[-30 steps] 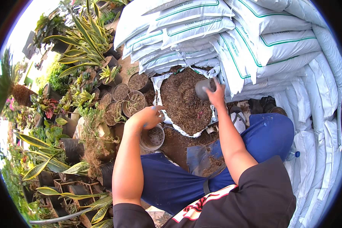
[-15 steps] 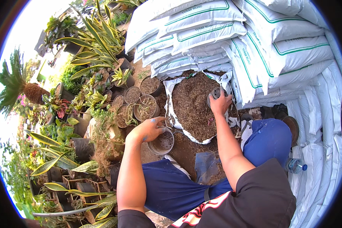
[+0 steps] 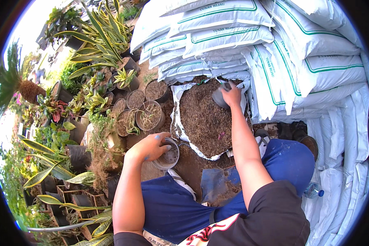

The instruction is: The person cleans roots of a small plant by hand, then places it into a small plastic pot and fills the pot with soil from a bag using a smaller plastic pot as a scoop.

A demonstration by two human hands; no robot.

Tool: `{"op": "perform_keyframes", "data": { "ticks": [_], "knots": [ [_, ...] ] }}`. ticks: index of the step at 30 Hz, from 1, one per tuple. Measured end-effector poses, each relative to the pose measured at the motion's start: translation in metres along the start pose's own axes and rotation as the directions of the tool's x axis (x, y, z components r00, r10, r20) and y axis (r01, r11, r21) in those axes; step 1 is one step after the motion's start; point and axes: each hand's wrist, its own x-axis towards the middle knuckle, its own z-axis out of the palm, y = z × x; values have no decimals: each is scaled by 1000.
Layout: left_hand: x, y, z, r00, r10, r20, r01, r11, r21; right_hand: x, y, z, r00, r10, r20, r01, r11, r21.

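I see the small dark pot (image 3: 219,99) over the far right part of the open white sack (image 3: 178,93), tilted above the brown, crumbly potting mix (image 3: 201,119) that fills it. The right hand (image 3: 232,96) is clamped on this pot, fingers wrapped about its upper part; from my view I cannot tell whether the pot's lower edge touches the mix, nor which way its mouth faces. A small pink scrap lies on the mix in the near right part of the sack.

Just off the sack's near left edge I have the grey tub (image 3: 163,165), with a little dark matter on its bottom. The left hand (image 3: 153,146), smeared with blue, is at the tub's far rim, thumb and fingers apart; I cannot tell whether it presses on the rim.

To the left of the sack I count several round pots close together, among them a mix-filled pot (image 3: 156,90) and a pot with dry sprigs (image 3: 150,115). Farther left of the sack grow yellow-edged plants (image 3: 100,41). Behind the sack rises a stack of white bags (image 3: 221,37) with green lines, and more bags (image 3: 330,74) are piled to its right. On the sack's near side I make out a worn blue sheet (image 3: 212,184) and the person's blue trousers (image 3: 172,201).
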Motion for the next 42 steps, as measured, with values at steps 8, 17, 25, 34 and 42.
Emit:
{"op": "perform_keyframes", "data": {
  "ticks": [8, 17, 25, 34, 42],
  "knots": [
    [5, -9, -3, 1000, -15, -7, 15, 1000, 24, -38, 14, 24, 988, 97, 118, -104, 993, 63],
    [4, -14, 4, 1000, -6, 2, 6, 1000, 17, -101, -60, -46, 988, -36, 147, 29, 998, 49],
    [11, -13, 7, 999, 33, 16, -34, 998, 43, -179, -52, 34, 975, -206, -86, 167, 928, -332],
    [16, -9, 12, 1000, 8, -10, -7, 995, 100, -111, -70, 24, 967, 43, 252, 31, 959, -282],
    [-10, -4, 10, 997, 2, -71, 2, 998, 69, -29, 15, -22, 983, -44, 178, 4, 976, 219]
  ]
}}
